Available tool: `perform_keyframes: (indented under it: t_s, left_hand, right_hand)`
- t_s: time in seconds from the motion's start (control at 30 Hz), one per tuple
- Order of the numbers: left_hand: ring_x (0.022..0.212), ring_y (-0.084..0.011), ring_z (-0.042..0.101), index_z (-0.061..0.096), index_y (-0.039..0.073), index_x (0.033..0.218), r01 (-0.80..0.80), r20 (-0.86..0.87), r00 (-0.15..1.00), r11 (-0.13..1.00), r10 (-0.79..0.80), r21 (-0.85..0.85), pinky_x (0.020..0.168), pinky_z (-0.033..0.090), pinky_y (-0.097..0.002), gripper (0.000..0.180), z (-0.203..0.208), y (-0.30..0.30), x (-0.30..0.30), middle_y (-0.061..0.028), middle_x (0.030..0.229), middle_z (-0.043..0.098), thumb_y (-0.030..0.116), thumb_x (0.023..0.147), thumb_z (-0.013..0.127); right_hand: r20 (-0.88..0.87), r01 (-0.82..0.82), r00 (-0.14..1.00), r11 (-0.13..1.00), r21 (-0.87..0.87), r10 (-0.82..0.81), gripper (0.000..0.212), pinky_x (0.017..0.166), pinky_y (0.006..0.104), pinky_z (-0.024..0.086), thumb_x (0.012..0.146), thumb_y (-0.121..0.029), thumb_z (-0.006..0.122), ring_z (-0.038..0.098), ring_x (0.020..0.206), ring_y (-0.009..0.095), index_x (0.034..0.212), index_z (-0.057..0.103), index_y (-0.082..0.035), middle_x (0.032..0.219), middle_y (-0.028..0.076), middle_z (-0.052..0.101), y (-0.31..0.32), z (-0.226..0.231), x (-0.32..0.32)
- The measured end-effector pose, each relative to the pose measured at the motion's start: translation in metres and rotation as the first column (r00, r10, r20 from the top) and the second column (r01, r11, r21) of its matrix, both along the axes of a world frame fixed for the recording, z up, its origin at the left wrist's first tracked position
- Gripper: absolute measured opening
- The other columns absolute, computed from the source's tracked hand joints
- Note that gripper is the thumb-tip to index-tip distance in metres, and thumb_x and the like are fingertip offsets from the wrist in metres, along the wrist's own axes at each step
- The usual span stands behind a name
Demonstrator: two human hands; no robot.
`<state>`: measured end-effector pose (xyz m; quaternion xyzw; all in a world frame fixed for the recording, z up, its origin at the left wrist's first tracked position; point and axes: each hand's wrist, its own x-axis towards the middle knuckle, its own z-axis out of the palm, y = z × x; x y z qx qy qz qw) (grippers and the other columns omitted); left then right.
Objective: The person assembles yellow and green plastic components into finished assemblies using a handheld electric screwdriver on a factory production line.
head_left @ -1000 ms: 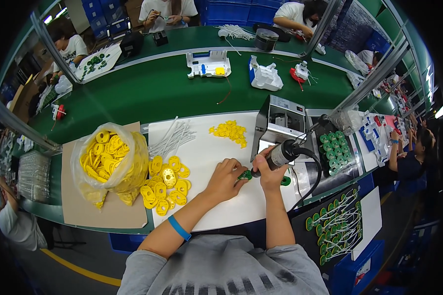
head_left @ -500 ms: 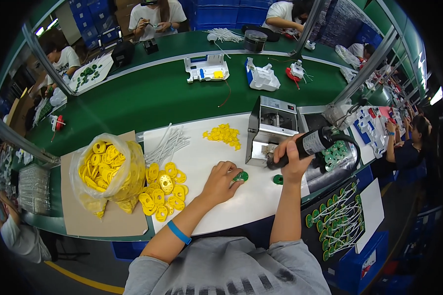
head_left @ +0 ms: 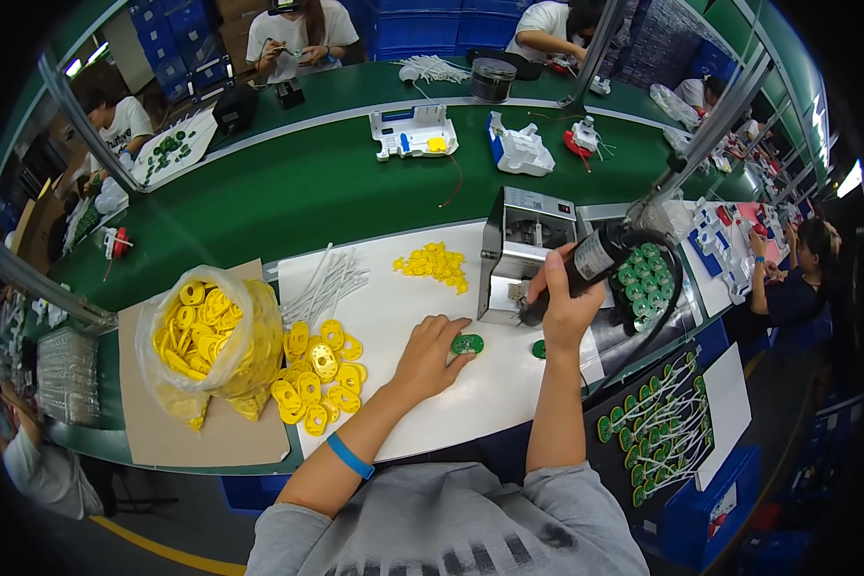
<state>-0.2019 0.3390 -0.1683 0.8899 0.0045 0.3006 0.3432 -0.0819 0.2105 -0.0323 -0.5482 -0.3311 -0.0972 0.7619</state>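
Observation:
On the white work sheet [head_left: 420,423], my left hand [head_left: 426,358] steadies a small round green circuit board [head_left: 468,345] between thumb and fingers. My right hand [head_left: 570,305] is wrapped around a black electric screwdriver [head_left: 593,259], its nose angled down beside the front of a grey metal screw feeder [head_left: 530,252]. Whether the bit touches the feeder cannot be made out. A second green board [head_left: 540,349] lies partly hidden by my right wrist. Small yellow parts [head_left: 432,266] are heaped beyond my left hand, with white cable ties or wires [head_left: 326,285] to their left.
Yellow oval plates [head_left: 323,365] lie beside a plastic bag [head_left: 209,326] full of them. Right of the feeder sits a tray of green boards [head_left: 647,283]; wired boards [head_left: 655,427] hang lower right. White housings [head_left: 415,132] ride the green belt [head_left: 307,187]. Co-workers sit across.
The screwdriver has tilted slightly and its cord has dropped into a lower loop over the tray. White housings on the belt have shifted right. My left hand stays on the board.

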Motion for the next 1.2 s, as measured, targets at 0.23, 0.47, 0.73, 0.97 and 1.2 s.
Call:
perform_keyframes:
  t_s: [0.23,0.47,0.73,0.97,1.2]
  left_hand:
    - [0.101,-0.0326,0.056,0.050,0.007,0.137,0.018,0.026,1.000,0.997,-0.016,-0.074,0.090,0.043,-0.0419,0.068,0.001,0.002,-0.001,-0.0115,0.102,0.061,0.012,0.077,0.081]
    - [0.102,-0.0319,0.055,0.048,0.004,0.138,0.026,-0.025,0.999,0.998,-0.028,-0.062,0.089,0.043,-0.0419,0.070,0.006,0.005,-0.002,-0.0115,0.105,0.060,0.015,0.077,0.082]
    - [0.103,-0.0346,0.055,0.050,0.003,0.131,0.025,-0.037,0.999,0.999,-0.027,-0.048,0.089,0.043,-0.0433,0.067,0.002,0.007,-0.002,-0.0142,0.108,0.059,0.015,0.075,0.083]
    - [0.101,-0.0379,0.057,0.046,0.001,0.135,0.000,-0.079,0.997,0.990,-0.011,-0.141,0.089,0.045,-0.0450,0.074,0.001,0.009,-0.013,-0.0185,0.108,0.061,0.017,0.074,0.085]
    - [0.102,-0.0341,0.058,0.027,0.001,0.154,-0.008,-0.083,0.997,0.980,-0.008,-0.199,0.092,0.045,-0.0432,0.097,0.006,0.020,-0.033,-0.0155,0.106,0.064,0.017,0.077,0.084]
  right_hand:
    - [0.009,-0.132,0.991,0.991,0.019,0.132,0.030,0.055,0.0280,0.048,0.095,-0.013,0.061,0.056,0.051,0.015,0.117,0.049,0.003,0.064,0.006,0.057,0.024,-0.051,-0.039]
    - [-0.076,-0.218,0.971,0.970,0.108,0.227,0.031,0.058,0.0269,0.050,0.090,0.000,0.069,0.062,0.058,0.013,0.115,0.051,0.002,0.072,0.005,0.060,0.037,-0.077,-0.041]
    - [-0.118,-0.261,0.956,0.962,0.086,0.270,0.025,0.056,0.0265,0.049,0.087,0.002,0.071,0.060,0.059,0.012,0.105,0.053,0.000,0.073,0.003,0.059,0.047,-0.077,-0.042]
    - [-0.127,-0.348,0.930,0.937,-0.002,0.345,0.023,0.056,0.0254,0.049,0.085,0.004,0.073,0.059,0.061,0.011,0.100,0.055,0.000,0.078,0.004,0.059,0.056,-0.076,-0.048]
    - [-0.019,-0.246,0.968,0.965,0.092,0.249,0.030,0.053,0.0303,0.048,0.092,-0.013,0.065,0.053,0.050,0.017,0.112,0.047,0.001,0.065,0.009,0.055,0.059,-0.067,-0.064]
